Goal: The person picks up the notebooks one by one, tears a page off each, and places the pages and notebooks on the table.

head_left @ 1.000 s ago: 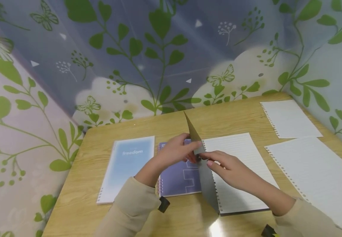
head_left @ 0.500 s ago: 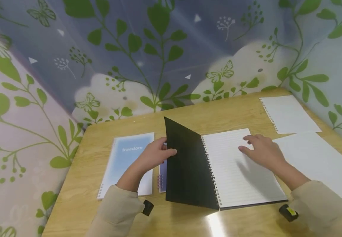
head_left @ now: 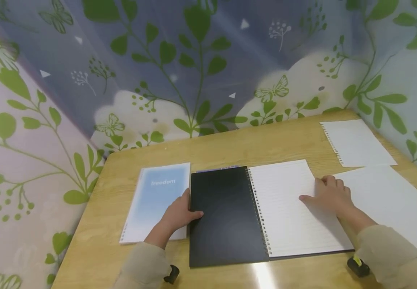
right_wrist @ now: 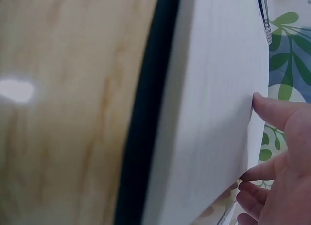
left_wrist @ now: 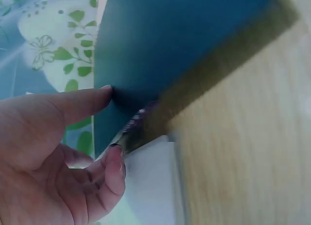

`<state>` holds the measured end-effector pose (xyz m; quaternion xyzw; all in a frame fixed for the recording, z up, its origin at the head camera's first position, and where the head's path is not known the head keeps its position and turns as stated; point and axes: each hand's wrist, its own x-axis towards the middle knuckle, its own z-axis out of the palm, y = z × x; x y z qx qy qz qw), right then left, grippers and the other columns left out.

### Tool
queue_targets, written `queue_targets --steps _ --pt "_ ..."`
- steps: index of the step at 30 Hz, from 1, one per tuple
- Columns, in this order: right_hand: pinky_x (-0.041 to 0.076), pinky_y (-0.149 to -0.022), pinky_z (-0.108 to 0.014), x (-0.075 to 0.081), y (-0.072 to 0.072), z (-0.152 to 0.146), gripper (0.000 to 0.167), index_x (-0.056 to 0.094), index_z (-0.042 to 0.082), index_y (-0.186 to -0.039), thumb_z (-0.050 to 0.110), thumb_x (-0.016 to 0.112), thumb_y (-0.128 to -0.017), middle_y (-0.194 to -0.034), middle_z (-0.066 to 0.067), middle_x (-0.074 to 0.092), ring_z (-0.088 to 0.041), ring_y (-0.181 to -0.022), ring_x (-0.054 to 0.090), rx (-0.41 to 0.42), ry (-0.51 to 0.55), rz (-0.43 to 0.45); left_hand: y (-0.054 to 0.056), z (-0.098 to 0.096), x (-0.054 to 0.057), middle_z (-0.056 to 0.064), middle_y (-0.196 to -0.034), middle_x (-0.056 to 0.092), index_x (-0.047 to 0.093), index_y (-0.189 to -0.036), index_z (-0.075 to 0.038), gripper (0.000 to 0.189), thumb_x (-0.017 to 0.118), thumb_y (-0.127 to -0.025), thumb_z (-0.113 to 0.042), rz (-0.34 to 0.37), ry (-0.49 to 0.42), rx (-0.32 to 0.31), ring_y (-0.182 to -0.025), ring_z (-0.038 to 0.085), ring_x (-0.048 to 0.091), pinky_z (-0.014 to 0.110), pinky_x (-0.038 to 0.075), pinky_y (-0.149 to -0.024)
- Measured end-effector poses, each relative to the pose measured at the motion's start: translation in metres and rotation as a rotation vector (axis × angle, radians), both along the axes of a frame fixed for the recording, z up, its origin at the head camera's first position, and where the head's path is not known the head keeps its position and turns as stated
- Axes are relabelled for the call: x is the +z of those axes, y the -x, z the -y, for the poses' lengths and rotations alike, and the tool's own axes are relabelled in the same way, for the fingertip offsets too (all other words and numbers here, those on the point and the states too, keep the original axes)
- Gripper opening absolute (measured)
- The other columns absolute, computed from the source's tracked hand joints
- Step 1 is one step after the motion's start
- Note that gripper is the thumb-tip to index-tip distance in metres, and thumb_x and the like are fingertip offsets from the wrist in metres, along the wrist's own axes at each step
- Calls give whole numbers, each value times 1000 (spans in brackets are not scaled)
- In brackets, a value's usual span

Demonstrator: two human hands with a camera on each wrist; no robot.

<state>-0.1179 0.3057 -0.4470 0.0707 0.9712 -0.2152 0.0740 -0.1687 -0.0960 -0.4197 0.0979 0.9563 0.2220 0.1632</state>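
Note:
A spiral notebook lies opened in the head view, its black cover (head_left: 226, 220) folded to the left and its lined page (head_left: 287, 212) to the right. My left hand (head_left: 175, 212) pinches the cover's outer edge, thumb on top and fingers at the underside, as the left wrist view shows. At the page's right edge is my right hand (head_left: 334, 196). In the right wrist view, the thumb (right_wrist: 274, 111) and forefinger (right_wrist: 260, 172) touch the page's edge, set well apart, and the other fingers bend loosely. Most of a purple notebook (head_left: 217, 169) is hidden under the black cover.
A blue and white notebook (head_left: 157, 204) marked "freedom" lies at the left, close beside the black cover. Two loose sheets with torn holes, a smaller sheet (head_left: 360, 142) and a larger sheet (head_left: 389, 200), lie on the right of the wooden table (head_left: 266, 142).
My left hand has swung the black cover leftward and down over the purple notebook. My right hand has left the cover and moved right to the page's far edge.

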Motion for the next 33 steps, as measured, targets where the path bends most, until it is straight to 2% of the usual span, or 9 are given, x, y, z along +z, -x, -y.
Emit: queue_targets --steps 3,7,12,18,21,23,25,28,33 --pt "25 -85 -62 -2 -6 5 96 34 -16 -131 62 56 -79 -124 -36 29 -52 -107 26 12 -12 13 -7 1 -6 26 -126 48 23 -144 -1 85 68 -81 -35 -41 42 -1 -105 38 56 47 49 -78" --pt "25 -87 -64 2 -11 10 94 32 -17 -132 58 55 -82 -127 -38 28 -54 -109 25 12 -41 5 -13 -7 -2 25 -131 40 28 -144 -4 81 68 -81 -36 -130 98 1 -105 38 52 43 48 -69" --pt "24 -90 -66 7 -10 15 93 27 -18 -134 54 56 -83 -132 -39 24 -56 -114 22 6 -75 -10 -14 -29 8 21 -137 35 34 -141 -4 72 63 -85 -38 -218 131 -88 -121 39 40 48 46 -85" --pt "34 -84 -62 7 -2 21 77 38 -17 -126 36 67 -79 -122 -37 38 -53 -109 35 -34 -91 -161 -4 -70 10 14 -149 25 26 -146 -15 75 54 -87 -51 -147 201 -317 -137 34 24 49 30 -107" --pt "40 -81 -60 9 7 24 65 43 -18 -120 29 65 -81 -117 -38 47 -52 -105 44 -57 -51 -237 5 -90 7 10 -154 16 22 -148 -21 76 50 -87 -56 -76 205 -392 -143 30 12 48 21 -113" --pt "42 -81 -59 13 12 23 62 44 -16 -121 33 59 -87 -118 -37 49 -52 -106 47 -72 -14 -255 13 -103 5 9 -156 10 20 -148 -23 75 49 -87 -57 -39 191 -405 -144 29 5 48 16 -115" --pt "45 -75 -55 18 16 21 55 49 -12 -115 38 51 -92 -110 -34 55 -48 -97 53 -84 18 -249 20 -113 1 9 -156 5 19 -148 -25 75 49 -87 -57 -16 174 -397 -144 29 -1 48 12 -115" --pt "44 -75 -55 25 21 18 56 49 -7 -121 43 41 -96 -118 -32 54 -49 -103 52 -90 60 -219 28 -122 -5 8 -157 2 16 -148 -28 76 48 -86 -58 -11 198 -379 -144 30 0 49 12 -115" --pt "37 -90 -61 29 28 11 62 39 -6 -133 44 37 -97 -134 -32 39 -51 -121 38 -85 91 -156 36 -128 -13 4 -157 5 16 -148 -31 78 49 -84 -61 -34 269 -336 -144 29 7 52 17 -113"
